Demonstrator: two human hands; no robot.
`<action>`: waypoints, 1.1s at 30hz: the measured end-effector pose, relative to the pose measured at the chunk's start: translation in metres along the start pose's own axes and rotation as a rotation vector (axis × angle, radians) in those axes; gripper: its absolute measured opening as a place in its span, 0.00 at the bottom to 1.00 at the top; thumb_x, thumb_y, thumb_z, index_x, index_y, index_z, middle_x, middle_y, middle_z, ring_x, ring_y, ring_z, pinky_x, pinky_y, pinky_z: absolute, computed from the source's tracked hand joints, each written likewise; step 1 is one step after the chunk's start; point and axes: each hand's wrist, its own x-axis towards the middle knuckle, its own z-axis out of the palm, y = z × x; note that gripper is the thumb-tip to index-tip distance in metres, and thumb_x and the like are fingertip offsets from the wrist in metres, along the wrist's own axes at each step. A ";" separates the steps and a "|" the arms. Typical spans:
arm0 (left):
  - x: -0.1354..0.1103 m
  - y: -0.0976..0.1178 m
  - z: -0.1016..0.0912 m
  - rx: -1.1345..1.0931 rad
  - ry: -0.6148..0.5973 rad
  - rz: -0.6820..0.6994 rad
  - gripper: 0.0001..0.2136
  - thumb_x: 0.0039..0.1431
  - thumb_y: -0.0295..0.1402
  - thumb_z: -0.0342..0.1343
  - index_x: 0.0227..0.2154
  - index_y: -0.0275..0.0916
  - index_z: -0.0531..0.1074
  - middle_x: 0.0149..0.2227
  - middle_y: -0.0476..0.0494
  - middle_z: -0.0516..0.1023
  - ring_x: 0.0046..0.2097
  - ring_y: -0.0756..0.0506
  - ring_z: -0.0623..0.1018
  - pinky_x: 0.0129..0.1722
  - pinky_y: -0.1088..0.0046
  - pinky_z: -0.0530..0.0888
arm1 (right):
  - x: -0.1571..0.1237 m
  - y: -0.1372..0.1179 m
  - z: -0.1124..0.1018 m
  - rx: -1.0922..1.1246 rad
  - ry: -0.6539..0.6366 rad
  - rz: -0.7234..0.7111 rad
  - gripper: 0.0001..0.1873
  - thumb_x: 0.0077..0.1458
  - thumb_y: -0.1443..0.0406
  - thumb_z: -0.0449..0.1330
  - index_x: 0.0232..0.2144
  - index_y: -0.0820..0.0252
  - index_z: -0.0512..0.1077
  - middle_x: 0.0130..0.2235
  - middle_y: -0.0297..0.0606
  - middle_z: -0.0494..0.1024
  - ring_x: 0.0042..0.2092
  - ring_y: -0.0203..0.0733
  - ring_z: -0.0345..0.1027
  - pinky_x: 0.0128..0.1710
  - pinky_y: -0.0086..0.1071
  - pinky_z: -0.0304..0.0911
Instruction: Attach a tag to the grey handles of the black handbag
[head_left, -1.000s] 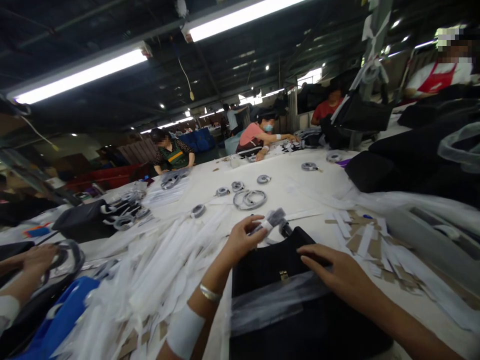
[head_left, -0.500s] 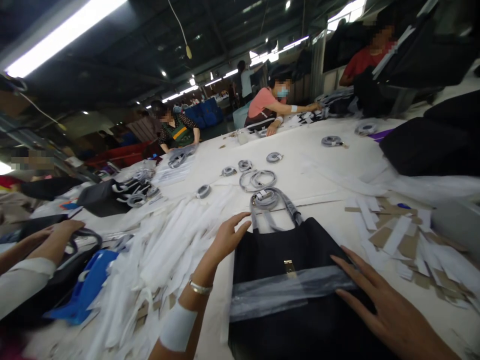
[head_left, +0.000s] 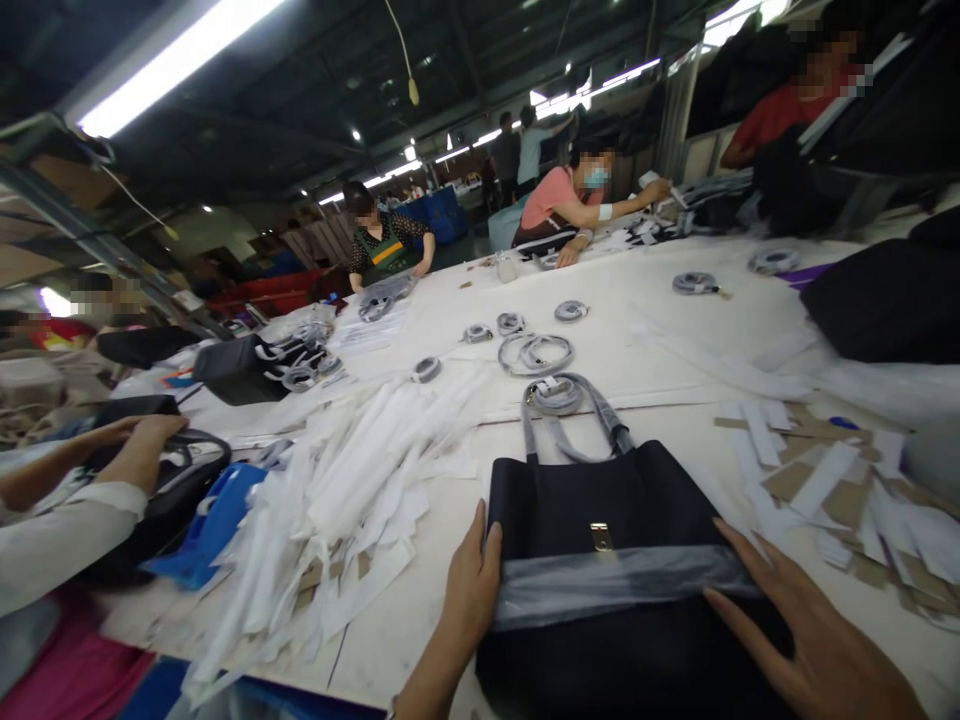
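Note:
A black handbag (head_left: 600,625) with a gold clasp (head_left: 601,537) lies before me on the white table, a band of clear plastic film (head_left: 622,585) across its front. Grey-wrapped handles (head_left: 600,410) stretch away from its top, around a coiled grey strap (head_left: 559,395). At the bag's left edge rests my left hand (head_left: 474,580), its fingers stretched out along the side. My right hand (head_left: 802,625) lies open against the right side, thumb and fingers spread over the edge and the film. Neither hand appears closed around the bag.
White foam strips (head_left: 360,470) are heaped to the left, beside a blue plastic piece (head_left: 214,525) and a co-worker's arms (head_left: 112,480). White and brown card pieces (head_left: 832,490) lie at right. Several coiled straps (head_left: 536,353) dot the table (head_left: 660,350); other people work across it.
My left hand has moved from beside the bag's upper left corner down to its left edge. The right hand stays at the right side. The whole view has shifted, with the scene appearing farther right.

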 end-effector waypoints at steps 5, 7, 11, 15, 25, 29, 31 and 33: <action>-0.001 -0.002 0.003 0.040 0.017 0.050 0.28 0.67 0.44 0.44 0.64 0.31 0.60 0.66 0.35 0.62 0.67 0.39 0.61 0.68 0.56 0.56 | -0.008 -0.001 0.003 -0.037 0.004 0.085 0.41 0.62 0.41 0.45 0.69 0.53 0.49 0.64 0.45 0.65 0.61 0.61 0.62 0.62 0.55 0.58; 0.000 -0.002 0.001 0.040 0.017 0.060 0.29 0.66 0.44 0.46 0.64 0.32 0.61 0.66 0.35 0.62 0.68 0.39 0.61 0.68 0.57 0.55 | -0.002 -0.004 -0.003 -0.017 -0.016 0.061 0.40 0.61 0.40 0.46 0.69 0.52 0.51 0.65 0.43 0.62 0.63 0.60 0.59 0.64 0.54 0.55; 0.004 -0.002 -0.003 0.051 0.003 0.084 0.29 0.64 0.44 0.49 0.63 0.32 0.63 0.66 0.35 0.61 0.68 0.38 0.60 0.69 0.57 0.54 | 0.020 -0.016 -0.031 -0.031 0.032 -0.022 0.36 0.62 0.42 0.47 0.65 0.52 0.58 0.68 0.41 0.56 0.66 0.59 0.54 0.68 0.55 0.44; 0.001 -0.003 0.003 0.063 0.013 0.142 0.26 0.65 0.41 0.48 0.62 0.36 0.64 0.66 0.38 0.63 0.67 0.40 0.62 0.69 0.56 0.55 | 0.056 -0.049 -0.058 0.062 0.028 -0.190 0.23 0.65 0.52 0.52 0.58 0.48 0.68 0.59 0.36 0.73 0.60 0.51 0.66 0.65 0.47 0.55; -0.012 0.010 0.005 0.125 -0.052 0.144 0.28 0.68 0.42 0.42 0.66 0.32 0.56 0.68 0.39 0.58 0.69 0.41 0.59 0.69 0.59 0.57 | 0.206 -0.165 0.007 0.546 -0.183 -0.424 0.14 0.65 0.61 0.54 0.44 0.55 0.78 0.46 0.36 0.82 0.50 0.44 0.75 0.53 0.36 0.69; -0.017 0.014 0.005 0.086 -0.036 0.111 0.29 0.67 0.43 0.45 0.67 0.35 0.55 0.68 0.40 0.58 0.68 0.40 0.60 0.68 0.59 0.58 | 0.211 -0.146 0.080 0.592 -0.192 -0.233 0.17 0.65 0.58 0.52 0.45 0.58 0.78 0.41 0.38 0.83 0.42 0.45 0.78 0.46 0.38 0.73; -0.018 0.014 0.004 0.051 -0.043 0.117 0.29 0.67 0.44 0.46 0.68 0.37 0.53 0.68 0.39 0.58 0.68 0.39 0.61 0.68 0.59 0.59 | 0.201 -0.130 0.111 0.526 -0.232 -0.207 0.18 0.64 0.56 0.52 0.44 0.58 0.78 0.44 0.39 0.83 0.44 0.48 0.78 0.46 0.40 0.73; -0.014 0.009 -0.004 -0.026 -0.023 0.124 0.28 0.68 0.43 0.47 0.68 0.41 0.53 0.64 0.39 0.66 0.64 0.41 0.68 0.64 0.60 0.66 | 0.193 -0.118 0.131 0.494 -0.287 -0.292 0.19 0.64 0.55 0.51 0.47 0.56 0.77 0.48 0.38 0.81 0.49 0.49 0.76 0.51 0.41 0.71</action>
